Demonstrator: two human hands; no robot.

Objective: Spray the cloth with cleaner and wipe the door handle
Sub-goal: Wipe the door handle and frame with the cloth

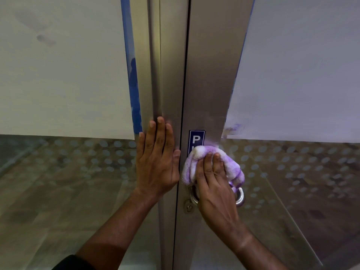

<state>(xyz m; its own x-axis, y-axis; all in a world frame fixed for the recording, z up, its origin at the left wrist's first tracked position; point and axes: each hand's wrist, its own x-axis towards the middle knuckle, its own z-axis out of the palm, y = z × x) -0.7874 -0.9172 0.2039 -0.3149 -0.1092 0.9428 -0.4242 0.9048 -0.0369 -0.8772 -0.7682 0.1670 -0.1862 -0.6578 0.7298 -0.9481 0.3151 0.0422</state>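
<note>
Right hand (213,184) grips the cloth (194,164) (purple and white) over the handle (240,197); left hand (157,162) presses flat, fingers straight, on the frame (171,75).

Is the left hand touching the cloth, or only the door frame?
Apart. The head view shows the left hand flat on the door frame, with a strip of bare metal between its thumb and the cloth gripped by the right hand.

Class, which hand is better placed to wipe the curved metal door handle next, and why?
Right hand: it grips the purple-and-white cloth just above the curved metal door handle. Left hand lies flat on the neighbouring frame.
</note>
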